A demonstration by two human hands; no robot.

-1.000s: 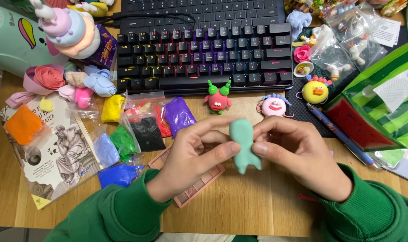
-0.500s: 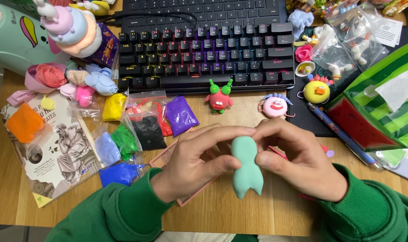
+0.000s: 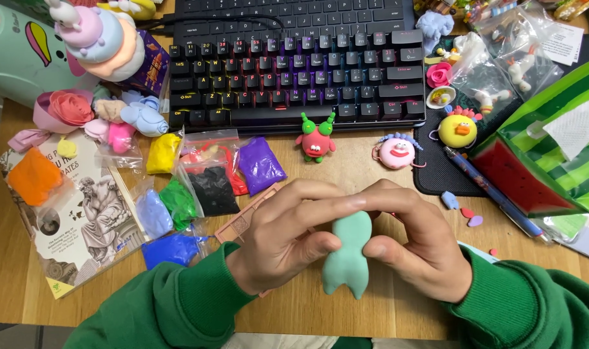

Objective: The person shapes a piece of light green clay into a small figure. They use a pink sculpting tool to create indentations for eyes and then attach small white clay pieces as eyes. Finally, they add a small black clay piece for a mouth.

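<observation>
A mint-green clay shape (image 3: 347,258), rounded on top with two small stubs at its lower end, is held upright over the wooden desk (image 3: 372,174). My left hand (image 3: 281,239) pinches its left side with thumb and fingers. From the right, my right hand (image 3: 417,239) grips it, fingers curled over its top. Both arms wear green sleeves. A pink rectangular mould (image 3: 243,220) lies partly hidden under my left hand.
Bags of coloured clay (image 3: 204,181) lie left of my hands, with a book (image 3: 81,220) beyond. A black keyboard (image 3: 294,64) sits behind. Small clay figures (image 3: 316,139) stand by it, a blue pen (image 3: 495,194) and a watermelon-patterned box (image 3: 546,155) at right.
The clay shape has come lower and closer to me and looks longer. Both hands have closed further over its upper end.
</observation>
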